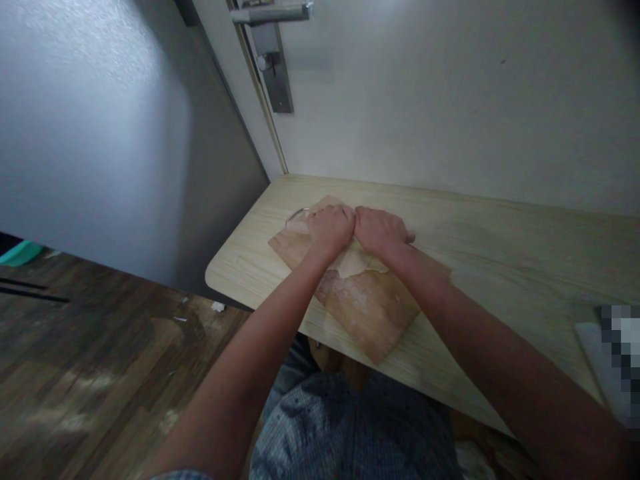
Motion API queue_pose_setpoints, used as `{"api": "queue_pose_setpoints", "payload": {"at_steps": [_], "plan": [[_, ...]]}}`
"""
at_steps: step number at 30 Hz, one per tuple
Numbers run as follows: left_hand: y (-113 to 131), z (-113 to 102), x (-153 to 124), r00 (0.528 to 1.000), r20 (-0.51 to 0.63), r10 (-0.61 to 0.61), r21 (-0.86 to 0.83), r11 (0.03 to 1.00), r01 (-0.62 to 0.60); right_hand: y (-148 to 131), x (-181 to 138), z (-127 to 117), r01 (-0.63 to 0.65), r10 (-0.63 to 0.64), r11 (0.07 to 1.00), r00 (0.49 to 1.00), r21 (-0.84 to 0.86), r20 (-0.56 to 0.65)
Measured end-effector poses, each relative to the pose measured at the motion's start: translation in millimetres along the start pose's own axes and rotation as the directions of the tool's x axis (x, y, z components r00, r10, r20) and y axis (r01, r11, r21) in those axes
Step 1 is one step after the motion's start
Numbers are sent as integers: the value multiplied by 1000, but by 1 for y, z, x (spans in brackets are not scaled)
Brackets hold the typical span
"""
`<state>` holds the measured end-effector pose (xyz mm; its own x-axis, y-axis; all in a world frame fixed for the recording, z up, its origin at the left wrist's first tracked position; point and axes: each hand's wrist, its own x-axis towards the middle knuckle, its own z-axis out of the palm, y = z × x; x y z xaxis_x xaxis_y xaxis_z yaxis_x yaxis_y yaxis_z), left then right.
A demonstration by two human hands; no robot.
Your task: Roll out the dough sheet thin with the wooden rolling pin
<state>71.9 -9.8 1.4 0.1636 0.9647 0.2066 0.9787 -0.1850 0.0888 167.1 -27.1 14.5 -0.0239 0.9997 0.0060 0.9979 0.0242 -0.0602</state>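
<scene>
A flat sheet of pale dough (356, 262) lies on a floured wooden board (365, 310) on the light wooden table (500, 253). My left hand (330, 225) and my right hand (380, 229) sit side by side at the far end of the dough, fingers curled down and pressing on it. Whatever is under the palms is hidden. A thin metal ring or rim (296, 215) peeks out just left of my left hand.
A white door with a metal handle (273, 13) stands behind the table's left end. A grey wall panel (90, 133) is at the left over dark wood flooring (100, 373). A white cloth-like item (600, 360) lies at the table's right edge.
</scene>
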Motion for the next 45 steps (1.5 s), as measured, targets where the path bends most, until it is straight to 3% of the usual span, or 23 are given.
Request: {"api": "queue_pose_setpoints", "payload": {"at_steps": [9, 15, 20, 28, 34, 45], "plan": [[-3, -10, -34, 993, 34, 112, 89, 989, -114, -3, -28, 4, 71, -76, 996, 991, -49, -106], [-1, -11, -51, 999, -8, 49, 79, 996, -48, 0, -42, 4, 169, -177, 984, 973, -63, -146], [0, -15, -62, 998, 16, 60, 90, 994, -61, 2, -52, 6, 209, -216, 976, 965, -62, -148], [1, -14, -60, 999, 8, 50, 63, 997, -50, 2, -50, 9, 201, -205, 979, 967, -42, -154], [-2, -5, -56, 995, -83, 54, 27, 998, -52, 1, -46, 10, 186, -188, 982, 968, -32, -164], [-6, -1, -37, 999, -31, 39, -46, 998, -40, 1, -27, 5, 190, -194, 981, 975, -45, -105]]}}
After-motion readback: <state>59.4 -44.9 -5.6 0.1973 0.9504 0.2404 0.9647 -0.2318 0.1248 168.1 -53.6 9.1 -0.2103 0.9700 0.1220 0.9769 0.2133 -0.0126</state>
